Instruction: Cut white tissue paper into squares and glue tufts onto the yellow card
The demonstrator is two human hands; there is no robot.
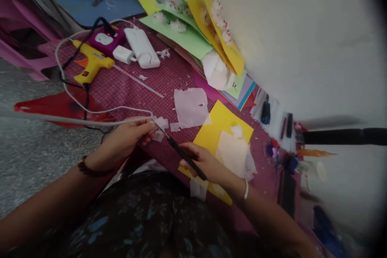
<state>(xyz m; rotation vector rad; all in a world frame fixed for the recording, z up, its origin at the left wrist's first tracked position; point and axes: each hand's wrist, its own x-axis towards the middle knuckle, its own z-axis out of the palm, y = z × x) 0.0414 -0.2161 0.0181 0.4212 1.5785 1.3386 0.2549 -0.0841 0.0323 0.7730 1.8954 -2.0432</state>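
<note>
The left hand [133,134] pinches a small white paper [161,122] above the desk's [127,92] near edge; the right hand [207,162] grips dark scissors [184,154] there. Cutting seems unfinished; the far white flowers [223,22] look ready.

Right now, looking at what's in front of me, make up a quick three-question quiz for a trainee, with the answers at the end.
1. Which hand holds the black-handled tool?
2. True or false: the glue gun lies on the checked cloth.
3. What colour is the sheet under the white paper? A blue, B yellow, C green.

Key: 1. The right hand. 2. True. 3. B.
</note>
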